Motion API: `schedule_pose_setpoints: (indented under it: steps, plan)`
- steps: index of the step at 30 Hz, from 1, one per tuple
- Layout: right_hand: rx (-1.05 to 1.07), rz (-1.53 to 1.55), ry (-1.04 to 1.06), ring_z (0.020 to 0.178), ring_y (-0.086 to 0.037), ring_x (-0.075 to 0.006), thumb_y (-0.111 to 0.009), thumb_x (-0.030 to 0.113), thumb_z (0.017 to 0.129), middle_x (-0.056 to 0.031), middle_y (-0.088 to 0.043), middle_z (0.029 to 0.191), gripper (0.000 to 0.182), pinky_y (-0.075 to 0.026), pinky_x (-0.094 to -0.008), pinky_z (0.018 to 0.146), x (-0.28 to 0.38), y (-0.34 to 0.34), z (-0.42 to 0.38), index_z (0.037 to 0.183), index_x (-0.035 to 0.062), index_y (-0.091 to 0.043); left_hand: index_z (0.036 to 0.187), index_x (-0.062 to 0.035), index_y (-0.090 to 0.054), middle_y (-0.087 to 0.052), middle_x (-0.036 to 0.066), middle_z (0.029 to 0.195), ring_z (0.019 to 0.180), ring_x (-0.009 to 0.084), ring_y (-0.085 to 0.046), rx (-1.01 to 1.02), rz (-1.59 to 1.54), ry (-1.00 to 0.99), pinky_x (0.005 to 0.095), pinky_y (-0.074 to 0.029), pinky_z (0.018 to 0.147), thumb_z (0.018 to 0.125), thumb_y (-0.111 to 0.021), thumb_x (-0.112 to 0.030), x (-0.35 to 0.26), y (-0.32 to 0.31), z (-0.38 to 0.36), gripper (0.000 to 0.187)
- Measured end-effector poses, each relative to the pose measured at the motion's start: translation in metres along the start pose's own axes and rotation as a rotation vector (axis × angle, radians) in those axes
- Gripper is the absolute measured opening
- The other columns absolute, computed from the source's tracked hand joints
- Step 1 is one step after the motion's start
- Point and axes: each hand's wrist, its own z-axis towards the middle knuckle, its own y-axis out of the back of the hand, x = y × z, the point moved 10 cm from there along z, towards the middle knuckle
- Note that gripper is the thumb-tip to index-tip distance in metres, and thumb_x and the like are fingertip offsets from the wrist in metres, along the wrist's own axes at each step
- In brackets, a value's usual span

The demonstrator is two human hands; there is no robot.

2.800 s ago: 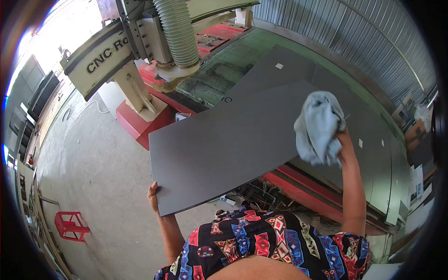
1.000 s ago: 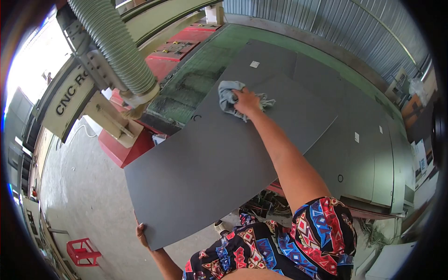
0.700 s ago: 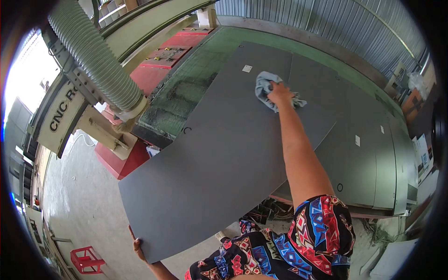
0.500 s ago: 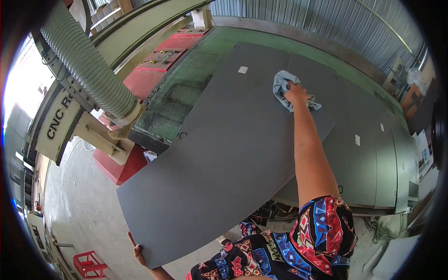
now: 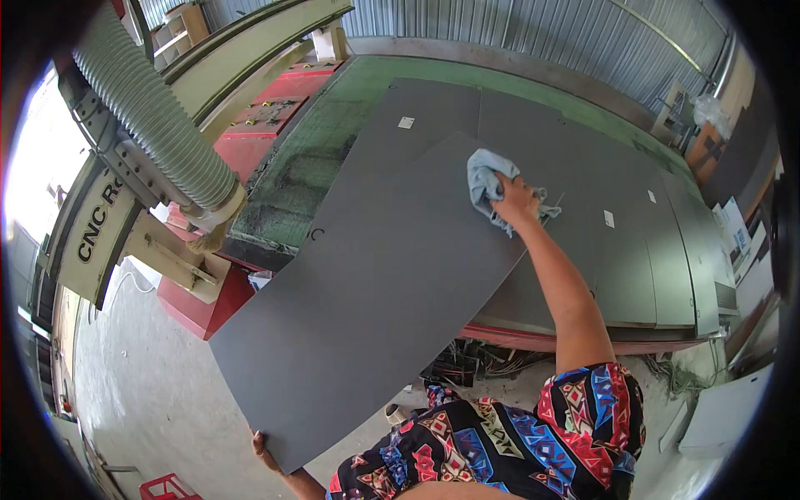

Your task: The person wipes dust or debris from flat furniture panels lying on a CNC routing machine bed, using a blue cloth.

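A long dark grey panel (image 5: 358,292) lies slantwise, its far part over other grey panels (image 5: 617,258) on the green machine bed (image 5: 292,179) and its near part sticking out past the bed's edge. My right hand (image 5: 517,202) is closed on a crumpled light blue cloth (image 5: 490,179), which rests on the panel near its far right edge. At the near left corner of the panel, my left hand (image 5: 265,450) grips its edge, with the fingers partly hidden by the panel.
A CNC machine arm (image 5: 100,225) with a ribbed hose (image 5: 154,112) stands at the left. Red covers (image 5: 267,117) line the bed's left side. A red stool (image 5: 167,488) is at the lower left. Cables (image 5: 479,362) lie beneath the bed.
The camera view has shifted. My right hand and the cloth have moved back toward me over the panel, and more of the panels underneath shows. My left hand still holds the corner.
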Motion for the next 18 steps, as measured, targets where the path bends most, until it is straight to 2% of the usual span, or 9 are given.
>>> schedule_pose_setpoints:
  steps: [4, 7, 11, 18]
  plan:
    - [-0.015, -0.001, 0.133, 0.119, -0.041, -0.0351, -0.071, 0.035, 0.072, -0.0097, -0.041, 0.131, 0.069, -0.037, -0.0501, 0.094, 0.046, -0.003, -0.073, 0.134, 0.0324, -0.040, 0.129, -0.0036, -0.044, -0.053, 0.014, 0.119, 0.105, 0.0286, -0.054, 0.012, 0.008, 0.003, 0.0423, -0.045, 0.090, 0.082, -0.054, -0.022, 0.004, -0.002, 0.003, 0.051]
    - [-0.029, 0.066, 0.309, 0.117, -0.041, -0.0370, -0.072, 0.034, 0.070, -0.0111, -0.042, 0.129, 0.069, -0.036, -0.0551, 0.093, 0.096, -0.007, -0.129, 0.132, 0.0281, -0.043, 0.124, -0.0042, -0.047, -0.055, 0.013, 0.116, 0.105, 0.0284, -0.055, -0.015, -0.050, 0.015, 0.0426, -0.045, 0.090, 0.082, -0.054, -0.021, 0.010, 0.004, 0.006, 0.045]
    - [0.044, 0.123, 0.533, 0.117, -0.040, -0.0395, -0.073, 0.032, 0.068, -0.0154, -0.039, 0.133, 0.071, -0.034, -0.0582, 0.094, 0.174, -0.020, -0.198, 0.132, 0.0253, -0.044, 0.126, -0.0031, -0.046, -0.054, 0.014, 0.119, 0.107, 0.0287, -0.054, 0.087, -0.072, -0.014, 0.0429, -0.044, 0.091, 0.086, -0.053, -0.024, 0.003, -0.027, 0.002, 0.046]
    - [0.178, 0.258, 0.947, 0.118, -0.040, -0.0412, -0.070, 0.027, 0.068, -0.0178, -0.039, 0.136, 0.069, -0.034, -0.0578, 0.092, 0.302, -0.035, -0.329, 0.132, 0.0257, -0.045, 0.128, -0.0014, -0.045, -0.054, 0.016, 0.122, 0.107, 0.0281, -0.055, 0.133, -0.051, -0.031, 0.0420, -0.044, 0.092, 0.091, -0.051, -0.031, 0.005, -0.007, 0.008, 0.048]
